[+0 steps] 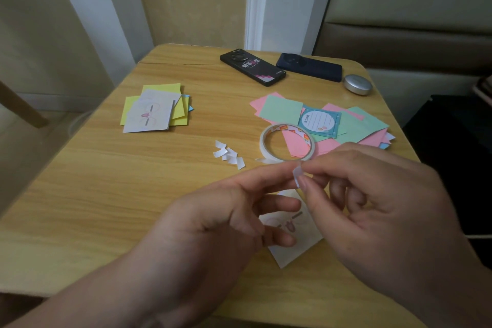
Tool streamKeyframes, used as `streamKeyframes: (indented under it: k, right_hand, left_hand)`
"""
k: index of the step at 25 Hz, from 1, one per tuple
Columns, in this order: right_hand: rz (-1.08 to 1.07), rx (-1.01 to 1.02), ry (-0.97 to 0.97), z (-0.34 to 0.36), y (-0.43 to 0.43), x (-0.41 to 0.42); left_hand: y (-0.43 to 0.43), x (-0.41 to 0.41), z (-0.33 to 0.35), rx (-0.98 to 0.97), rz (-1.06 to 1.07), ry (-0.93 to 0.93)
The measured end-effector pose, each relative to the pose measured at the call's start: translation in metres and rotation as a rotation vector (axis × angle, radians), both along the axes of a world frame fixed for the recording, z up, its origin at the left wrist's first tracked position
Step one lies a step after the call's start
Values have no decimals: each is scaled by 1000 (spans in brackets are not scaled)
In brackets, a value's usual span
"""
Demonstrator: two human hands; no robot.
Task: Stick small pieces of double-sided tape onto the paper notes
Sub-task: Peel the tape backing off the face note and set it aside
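Left hand (pixel 218 221) and right hand (pixel 386 194) pinch 1 tape piece (pixel 297 175), seemingly peeling its backing; next, press it onto the note (pixel 298 253) beneath.

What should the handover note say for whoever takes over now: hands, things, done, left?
Hands: the right hand pinches a small tape piece above the table. The left hand has a fingertip at it, grip unclear.
Things: a white printed note lies under the hands and shows one grey strip. The tape roll rests partly on the pink and green notes, with white scraps to its left.
Done: the left stack, whose top note bears grey strips.
Left: probably stick this piece on the note below, then do the pink and green notes.
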State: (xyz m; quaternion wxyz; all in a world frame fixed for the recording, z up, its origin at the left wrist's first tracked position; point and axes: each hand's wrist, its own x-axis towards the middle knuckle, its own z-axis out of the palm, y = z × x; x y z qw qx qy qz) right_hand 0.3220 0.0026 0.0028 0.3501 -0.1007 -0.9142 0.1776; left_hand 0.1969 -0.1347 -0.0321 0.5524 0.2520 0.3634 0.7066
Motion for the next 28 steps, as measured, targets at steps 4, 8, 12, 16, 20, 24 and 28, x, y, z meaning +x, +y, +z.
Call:
streamKeyframes:
  k: [4,8,12,16,20,24,28]
  right_hand:
    - [17,-8,-20,-3,2,0]
    - [15,-28,-40,-1,2,0]
    - [9,-89,-25,-1,0,-1]
    - [3,-113,-17,-2,-1,-1]
    - [2,-189,30,-3,-3,-2]
    - [49,-240,42,-2,-1,-1]
    - [145,-346,25,-5,0,1]
  left_hand:
    - [-1,0,0,3,-5,30]
    - [-6,2,6,-28,-19,94]
    - [-5,3,2,-11,1,148]
    - [-5,4,0,-19,16,159]
    - [-6,6,5,-30,45,155]
    - [-8,8,13,-94,147,212]
    - [-6,8,13,-183,342,325]
